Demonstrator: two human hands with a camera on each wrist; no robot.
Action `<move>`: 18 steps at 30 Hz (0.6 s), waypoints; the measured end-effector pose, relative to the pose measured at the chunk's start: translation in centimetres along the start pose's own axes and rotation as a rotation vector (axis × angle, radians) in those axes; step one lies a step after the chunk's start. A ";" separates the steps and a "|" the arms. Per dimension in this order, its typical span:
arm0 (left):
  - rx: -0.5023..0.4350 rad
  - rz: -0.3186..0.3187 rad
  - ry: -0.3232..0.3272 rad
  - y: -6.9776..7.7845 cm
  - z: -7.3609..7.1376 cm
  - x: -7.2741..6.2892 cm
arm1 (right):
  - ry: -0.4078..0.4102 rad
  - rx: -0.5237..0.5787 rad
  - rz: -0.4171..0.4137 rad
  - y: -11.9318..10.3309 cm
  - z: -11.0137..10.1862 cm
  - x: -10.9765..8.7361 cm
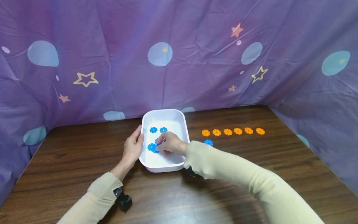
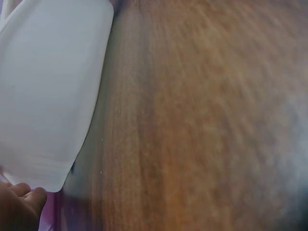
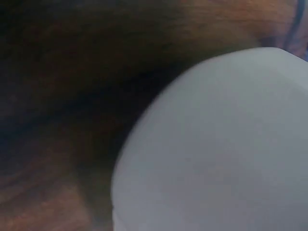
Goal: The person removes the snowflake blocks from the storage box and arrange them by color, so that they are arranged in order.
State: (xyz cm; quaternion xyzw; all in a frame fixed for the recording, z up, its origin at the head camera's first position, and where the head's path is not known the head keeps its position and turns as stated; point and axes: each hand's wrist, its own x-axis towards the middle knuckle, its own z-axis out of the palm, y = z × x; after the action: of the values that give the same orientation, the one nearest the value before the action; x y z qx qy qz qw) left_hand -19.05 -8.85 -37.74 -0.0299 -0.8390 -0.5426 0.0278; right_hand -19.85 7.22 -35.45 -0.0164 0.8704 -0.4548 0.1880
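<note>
A white plastic tray [image 1: 165,168] stands on the table, with several blue notched snowflake discs [image 1: 153,130] lying in it. At its left side my left hand [image 1: 132,149] holds the wall, thumb at the rim and fingers along the outside. My right hand [image 1: 171,143] reaches into the tray over the right wall, and its thumb and forefinger pinch a blue disc [image 1: 158,142], partly hidden by the fingers. Just beside the fingertips lies a small overlapping cluster of blue discs [image 1: 151,147]. The left wrist view shows the tray's outer wall [image 2: 48,96] and a few left fingertips [image 2: 36,197].
To the right of the tray, several orange snowflake discs [image 1: 227,132] form a row on the brown wooden table [image 1: 84,146]. One blue disc [image 1: 208,142] lies below the row's left end, near the right sleeve [image 1: 223,161]. A purple patterned curtain [image 1: 126,62] hangs behind.
</note>
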 end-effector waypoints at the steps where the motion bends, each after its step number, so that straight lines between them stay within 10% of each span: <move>1: -0.002 -0.001 0.001 0.0 0.0 0.0 | 0.003 -0.005 -0.002 0.1 0.1 0.0; 18: -0.013 0.007 0.016 0.0 0.1 0.1 | 0.036 -0.222 -0.109 0.6 0.8 0.3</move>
State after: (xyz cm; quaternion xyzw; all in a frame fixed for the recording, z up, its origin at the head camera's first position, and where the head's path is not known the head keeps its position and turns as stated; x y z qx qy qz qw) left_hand -19.13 -8.73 -37.84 -0.0286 -0.8350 -0.5483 0.0360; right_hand -19.75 6.84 -36.42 -0.0760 0.9165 -0.3654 0.1444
